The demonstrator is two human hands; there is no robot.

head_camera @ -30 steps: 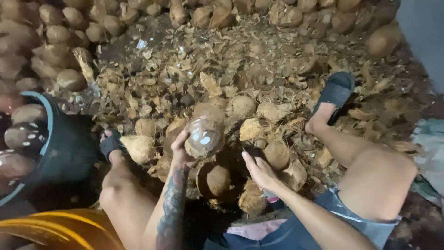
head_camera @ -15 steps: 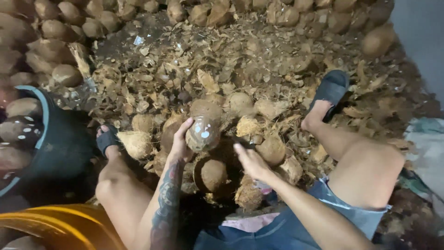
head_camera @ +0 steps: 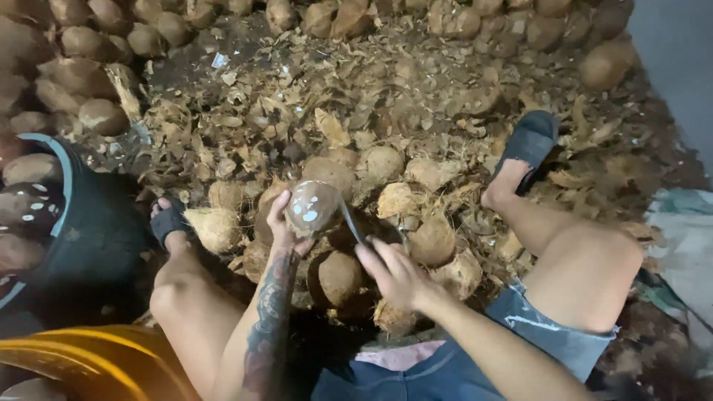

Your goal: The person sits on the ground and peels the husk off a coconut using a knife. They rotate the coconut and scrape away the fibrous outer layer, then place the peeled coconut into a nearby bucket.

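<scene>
**Seated person, coconut in left hand, blade in right**

No packages, labels or signs readable. Closest thing: small pale scrap at 11 o'clock on the dark floor, squarish, whitish-blue; too small to tell what it is. Crumpled pale teal sheet at 3 o'clock, edge of frame.

Left hand near centre, forearm tattooed, rising from 6 o'clock; fingers curl round the left side of a husked coconut, grasping it, raised above the pile. Shell brown with white flecks, tilted toward the camera. Right hand at about 5 o'clock of the coconut, clenched on the handle of a thin dark blade; blade slants up to 11 o'clock, tip at the coconut's right edge, looks touching, can't tell for sure.

Counts: two hands, one blade, one coconut held. Two dark sandals — one at 2 o'clock, one at 9 o'clock. One dark tub with blue rim at 9 o'clock, at least three dark flecked coconuts in it. One yellow container at 7 o'clock. Roughly ten husky coconuts lie between the legs; more stacked along 10–1 o'clock, not countable. Husk scraps cover the floor.
</scene>
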